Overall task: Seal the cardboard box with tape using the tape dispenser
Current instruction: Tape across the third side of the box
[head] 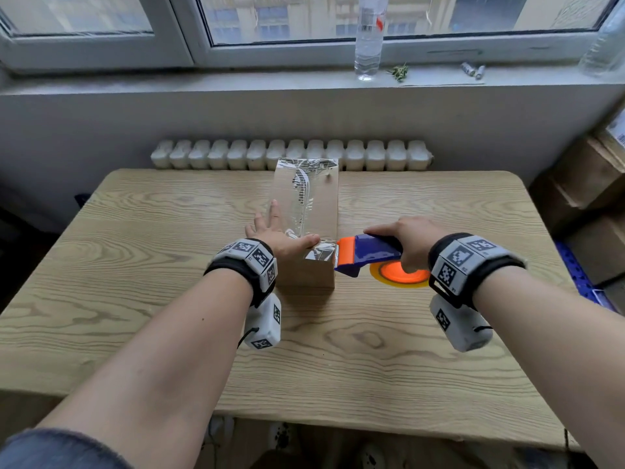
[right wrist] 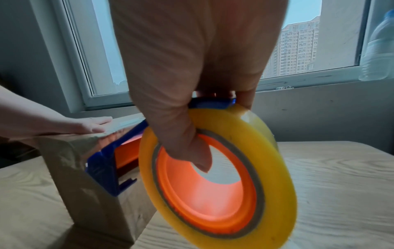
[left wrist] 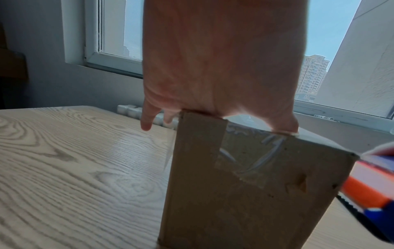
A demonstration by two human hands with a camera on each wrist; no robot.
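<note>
A long brown cardboard box (head: 306,275) lies on the wooden table (head: 135,265), its top covered in shiny clear tape (head: 304,198). My left hand (head: 274,231) lies flat over the box's near left top edge, fingers straight, thumb on the taped top. From the left wrist view the box end (left wrist: 245,193) shows a tape strip folded down over it. My right hand (head: 409,242) grips the blue and orange tape dispenser (head: 365,253), whose front end touches the box's near right corner. In the right wrist view my thumb hooks inside the yellow tape roll (right wrist: 224,176).
A white radiator (head: 291,155) runs behind the table. A clear water bottle (head: 368,35) and small items stand on the windowsill. Stacked cardboard boxes (head: 588,198) fill the right side of the room, beside a blue crate (head: 575,265).
</note>
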